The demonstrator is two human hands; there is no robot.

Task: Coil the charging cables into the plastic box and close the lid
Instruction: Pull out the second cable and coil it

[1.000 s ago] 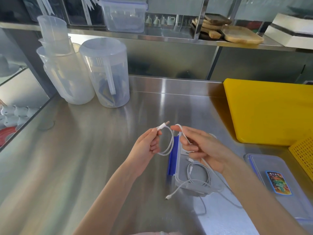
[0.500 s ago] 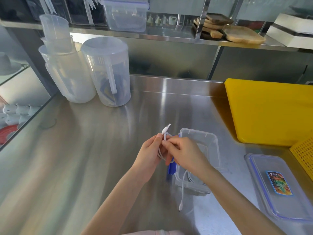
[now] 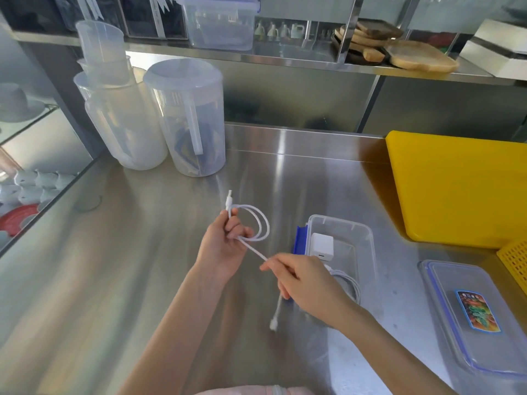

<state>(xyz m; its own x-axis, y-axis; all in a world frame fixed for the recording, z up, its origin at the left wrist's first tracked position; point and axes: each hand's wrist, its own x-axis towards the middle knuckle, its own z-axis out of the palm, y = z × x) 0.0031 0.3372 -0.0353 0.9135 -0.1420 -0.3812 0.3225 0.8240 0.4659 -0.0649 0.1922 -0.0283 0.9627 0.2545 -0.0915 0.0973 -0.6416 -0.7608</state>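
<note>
My left hand pinches a white charging cable wound into two loops, one plug sticking up above the fingers. My right hand grips the same cable lower down; the straight tail runs through it and the other plug dangles below, near the steel counter. Just right of my hands stands the clear plastic box with a blue clasp on its left side. Inside it sit a white charger block and another coiled white cable, partly hidden by my right hand. The box's lid, clear with blue trim and a colourful sticker, lies flat at the right.
Two tall translucent jugs stand at the back left of the steel counter. A yellow cutting board fills the back right, with a yellow perforated basket by the lid. A shelf above holds a plastic container and wooden boards.
My hands have moved apart: the left now holds two finished loops higher and further left, while the right has slid down the tail. The box's inside, with the charger block, has come into view.
</note>
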